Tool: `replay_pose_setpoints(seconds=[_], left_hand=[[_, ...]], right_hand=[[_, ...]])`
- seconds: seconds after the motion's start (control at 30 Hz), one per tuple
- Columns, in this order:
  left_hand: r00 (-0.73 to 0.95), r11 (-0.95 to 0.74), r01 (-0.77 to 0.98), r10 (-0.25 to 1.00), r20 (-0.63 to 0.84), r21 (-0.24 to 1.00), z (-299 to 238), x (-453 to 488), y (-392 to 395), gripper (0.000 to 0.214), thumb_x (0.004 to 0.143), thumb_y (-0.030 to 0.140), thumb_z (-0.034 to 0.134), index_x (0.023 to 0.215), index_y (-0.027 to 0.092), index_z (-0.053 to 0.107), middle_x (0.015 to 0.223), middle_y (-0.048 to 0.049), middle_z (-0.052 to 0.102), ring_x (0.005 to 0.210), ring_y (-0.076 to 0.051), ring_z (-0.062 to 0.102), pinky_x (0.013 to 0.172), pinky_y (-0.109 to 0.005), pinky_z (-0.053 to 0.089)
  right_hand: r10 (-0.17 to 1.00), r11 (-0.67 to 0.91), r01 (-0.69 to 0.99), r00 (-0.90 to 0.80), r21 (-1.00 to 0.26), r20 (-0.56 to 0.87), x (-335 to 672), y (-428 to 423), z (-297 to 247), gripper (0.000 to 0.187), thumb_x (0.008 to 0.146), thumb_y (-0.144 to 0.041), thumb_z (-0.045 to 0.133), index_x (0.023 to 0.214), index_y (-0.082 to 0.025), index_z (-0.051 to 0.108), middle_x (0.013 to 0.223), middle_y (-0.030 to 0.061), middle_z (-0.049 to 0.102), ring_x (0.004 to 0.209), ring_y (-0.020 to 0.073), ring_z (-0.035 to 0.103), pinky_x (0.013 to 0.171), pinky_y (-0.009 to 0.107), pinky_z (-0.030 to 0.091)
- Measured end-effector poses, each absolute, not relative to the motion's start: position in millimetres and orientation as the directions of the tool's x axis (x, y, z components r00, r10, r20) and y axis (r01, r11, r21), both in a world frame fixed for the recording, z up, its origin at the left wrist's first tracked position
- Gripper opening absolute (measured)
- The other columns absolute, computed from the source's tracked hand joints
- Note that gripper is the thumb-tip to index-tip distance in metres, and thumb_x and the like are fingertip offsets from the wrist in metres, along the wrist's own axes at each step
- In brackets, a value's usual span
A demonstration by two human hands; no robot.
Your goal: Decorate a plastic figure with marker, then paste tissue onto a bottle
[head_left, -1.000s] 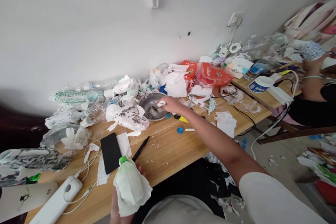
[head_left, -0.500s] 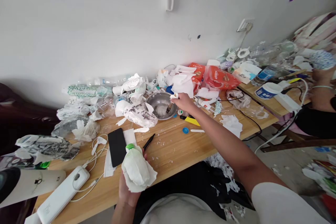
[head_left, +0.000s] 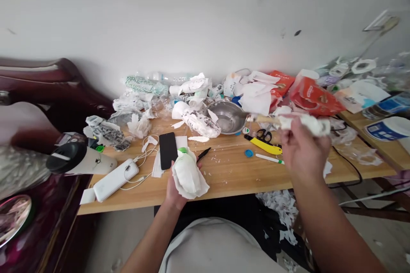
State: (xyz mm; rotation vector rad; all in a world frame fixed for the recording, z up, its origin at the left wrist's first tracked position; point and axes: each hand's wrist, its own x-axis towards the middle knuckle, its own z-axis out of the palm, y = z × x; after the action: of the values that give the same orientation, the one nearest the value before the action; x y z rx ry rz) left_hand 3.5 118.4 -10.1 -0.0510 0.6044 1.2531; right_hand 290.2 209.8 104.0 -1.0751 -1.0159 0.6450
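Note:
My left hand (head_left: 177,187) is closed around a plastic bottle (head_left: 189,175) covered in white tissue paper. Its green cap points away from me, and a loose paper edge flares out toward me. My right hand (head_left: 304,151) is raised over the right part of the table, gripping a brush (head_left: 267,119) whose thick handle is wrapped in white paper. Motion blurs the brush, and its tip points left toward the metal bowl (head_left: 235,126). Left of that bowl lies another paper-covered bottle (head_left: 200,121) with dark specks. A black phone (head_left: 168,150) and a black pen (head_left: 203,154) lie beside the left hand.
A yellow cutter (head_left: 264,145), scissors (head_left: 263,135), a white marker (head_left: 269,158) and a blue cap (head_left: 248,153) lie right of centre. Red tissue packs (head_left: 315,96) stand by the wall. A power bank (head_left: 115,180) with cables and a tumbler (head_left: 92,160) are at left.
My right hand has moved from above the bowl out to the right, bringing the brush with it. My left hand keeps hold of the bottle. The view has turned left.

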Motion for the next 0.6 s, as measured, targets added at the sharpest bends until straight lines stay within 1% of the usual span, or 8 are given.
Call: replay_pose_setpoints(seconds=[0.03, 0.07, 0.1, 0.13, 0.2, 0.3, 0.4, 0.6], left_hand=[[0.171, 0.333, -0.899, 0.866, -0.470, 0.285, -7.4, 5.1, 118.2, 0.055, 0.100, 0.058, 0.039, 0.131, 0.022, 0.065, 0.110, -0.0083, 0.078, 0.116, -0.030, 0.069, 0.108, -0.044, 0.048], [0.167, 0.335, -0.898, 0.859, -0.484, 0.285, -5.0, 6.6, 117.6, 0.056, 0.099, 0.060, 0.039, 0.128, 0.021, 0.067, 0.109, -0.0086, 0.078, 0.115, -0.030, 0.069, 0.106, -0.044, 0.048], [0.165, 0.340, -0.896, 0.852, -0.497, 0.285, -3.1, 8.0, 116.8, 0.057, 0.099, 0.061, 0.039, 0.125, 0.019, 0.069, 0.107, -0.0091, 0.078, 0.113, -0.030, 0.070, 0.105, -0.044, 0.049], [0.166, 0.346, -0.894, 0.845, -0.508, 0.284, -1.5, 9.2, 115.7, 0.058, 0.098, 0.062, 0.040, 0.121, 0.018, 0.070, 0.107, -0.0098, 0.078, 0.113, -0.030, 0.070, 0.105, -0.043, 0.049], [0.169, 0.359, -0.890, 0.833, -0.527, 0.281, 0.8, 11.2, 113.1, 0.060, 0.098, 0.062, 0.039, 0.115, 0.015, 0.072, 0.104, -0.0111, 0.078, 0.112, -0.031, 0.070, 0.103, -0.043, 0.050], [0.177, 0.369, -0.889, 0.823, -0.540, 0.270, 3.7, 13.4, 108.9, 0.060, 0.098, 0.062, 0.039, 0.113, 0.013, 0.072, 0.102, -0.0118, 0.078, 0.110, -0.033, 0.069, 0.100, -0.044, 0.050], [0.190, 0.380, -0.890, 0.812, -0.552, 0.251, 5.3, 14.1, 105.7, 0.060, 0.097, 0.061, 0.042, 0.115, 0.012, 0.070, 0.101, -0.0125, 0.078, 0.106, -0.034, 0.070, 0.096, -0.044, 0.052], [0.132, 0.343, -0.906, 0.785, -0.605, 0.248, -3.5, 8.4, 102.8, 0.054, 0.098, 0.057, 0.040, 0.105, 0.014, 0.072, 0.094, -0.0125, 0.077, 0.089, -0.029, 0.073, 0.084, -0.040, 0.056]], right_hand=[[0.850, 0.382, 0.056, 0.371, -0.922, 0.375, 280.8, 185.9, 105.5, 0.020, 0.083, -0.037, 0.072, 0.090, -0.019, 0.066, 0.082, 0.0025, 0.066, 0.060, 0.0107, 0.053, 0.051, 0.024, 0.041], [0.871, 0.407, 0.109, 0.253, -0.907, 0.421, 270.4, 164.5, 105.6, 0.018, 0.078, -0.027, 0.078, 0.092, -0.018, 0.072, 0.086, 0.0062, 0.070, 0.067, 0.0146, 0.060, 0.057, 0.027, 0.048], [0.833, 0.543, 0.207, -0.012, -0.814, 0.553, 259.6, 146.6, 104.6, 0.024, 0.080, -0.020, 0.074, 0.105, -0.019, 0.073, 0.092, 0.0083, 0.071, 0.075, 0.0179, 0.064, 0.063, 0.030, 0.052], [0.750, 0.661, 0.233, -0.246, -0.713, 0.614, 249.0, 133.1, 102.8, 0.037, 0.083, -0.015, 0.070, 0.119, -0.019, 0.070, 0.094, 0.0092, 0.071, 0.079, 0.0197, 0.065, 0.067, 0.032, 0.054], [0.591, 0.797, 0.251, -0.508, -0.549, 0.626, 230.8, 118.5, 98.2, 0.049, 0.088, -0.009, 0.059, 0.137, -0.018, 0.058, 0.096, 0.0100, 0.069, 0.082, 0.0207, 0.063, 0.072, 0.035, 0.055], [0.526, 0.846, 0.291, -0.594, -0.446, 0.609, 213.6, 117.2, 91.5, 0.047, 0.093, -0.009, 0.052, 0.140, -0.013, 0.053, 0.094, 0.0106, 0.066, 0.082, 0.0208, 0.060, 0.074, 0.036, 0.054], [0.506, 0.859, 0.313, -0.644, -0.405, 0.574, 205.3, 119.5, 87.2, 0.044, 0.095, -0.011, 0.049, 0.138, -0.013, 0.053, 0.094, 0.0099, 0.066, 0.082, 0.0202, 0.059, 0.073, 0.034, 0.054], [0.488, 0.837, 0.230, -0.725, -0.497, 0.486, 202.1, 108.1, 89.1, 0.044, 0.093, -0.013, 0.042, 0.135, -0.012, 0.055, 0.089, 0.0087, 0.063, 0.078, 0.0190, 0.058, 0.067, 0.031, 0.053]])
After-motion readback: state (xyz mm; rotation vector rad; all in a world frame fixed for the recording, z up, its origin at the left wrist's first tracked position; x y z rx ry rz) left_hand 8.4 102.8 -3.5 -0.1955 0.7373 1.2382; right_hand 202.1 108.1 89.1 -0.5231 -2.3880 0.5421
